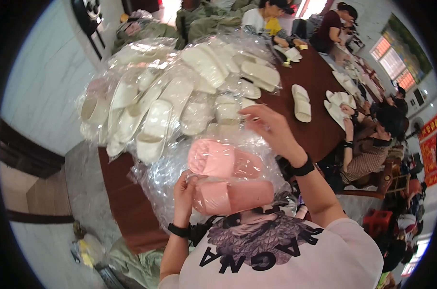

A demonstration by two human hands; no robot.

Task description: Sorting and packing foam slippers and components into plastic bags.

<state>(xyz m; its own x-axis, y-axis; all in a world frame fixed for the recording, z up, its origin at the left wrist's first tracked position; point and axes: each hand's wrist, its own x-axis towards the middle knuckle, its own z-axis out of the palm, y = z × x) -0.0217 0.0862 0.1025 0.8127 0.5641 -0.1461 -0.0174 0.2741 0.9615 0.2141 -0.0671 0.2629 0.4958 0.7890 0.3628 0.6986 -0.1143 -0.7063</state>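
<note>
A pair of pink slippers [211, 158] lies side by side close in front of my body, wrapped in clear plastic that catches the light. My left hand [182, 195] grips the slippers' left side, its thumb and fingers closed on the wrapped edge. Above and to the right of the pair, my right hand [272, 129] is raised with its fingers apart and nothing visible in them. Around and beneath the slippers spreads crumpled clear plastic [156, 185]. Just beyond it rises a heap of cream slippers [153, 127], many in clear bags.
The brown-covered table [124, 202] runs away to the far right. On it lie a separate cream pair [301, 103] and several more slippers. Co-workers sit along the far and right sides, one handling slippers [341, 103]. Green sacks [131, 262] lie at lower left.
</note>
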